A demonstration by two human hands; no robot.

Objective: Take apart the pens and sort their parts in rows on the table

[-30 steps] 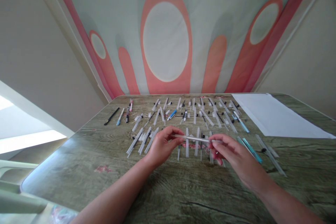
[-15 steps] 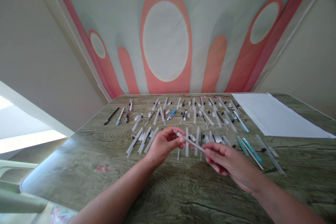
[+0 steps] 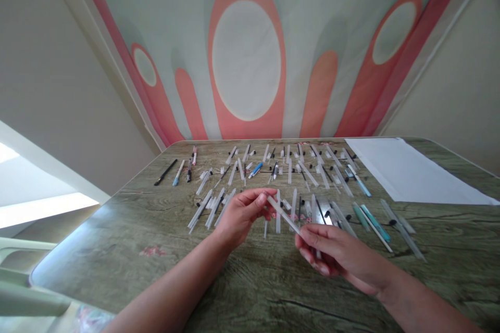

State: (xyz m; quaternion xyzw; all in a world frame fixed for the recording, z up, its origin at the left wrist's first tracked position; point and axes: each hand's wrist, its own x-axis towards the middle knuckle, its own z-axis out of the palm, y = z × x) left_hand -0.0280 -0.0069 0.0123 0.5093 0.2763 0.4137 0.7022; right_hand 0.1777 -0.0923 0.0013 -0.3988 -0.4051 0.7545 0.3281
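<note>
My left hand (image 3: 240, 215) pinches the upper end of a clear plastic pen barrel (image 3: 282, 214) above the wooden table (image 3: 128, 250). My right hand (image 3: 332, 252) grips the barrel's lower end with curled fingers. The barrel slants from upper left to lower right between the two hands. Just beyond the hands lie several clear pen barrels (image 3: 213, 207), thin refills and small black caps spread across the table in loose rows.
A white sheet of paper (image 3: 406, 171) lies at the far right of the table. Assembled pens, a black pen (image 3: 165, 172) and a blue-tipped pen (image 3: 178, 173), lie at the far left. Teal pens (image 3: 371, 220) rest right of the hands. A patterned cloth hangs behind.
My right hand has drawn back toward me and leftward, so the barrel held by both hands has tilted from nearly level to a steep slant. My left hand stayed almost in place.
</note>
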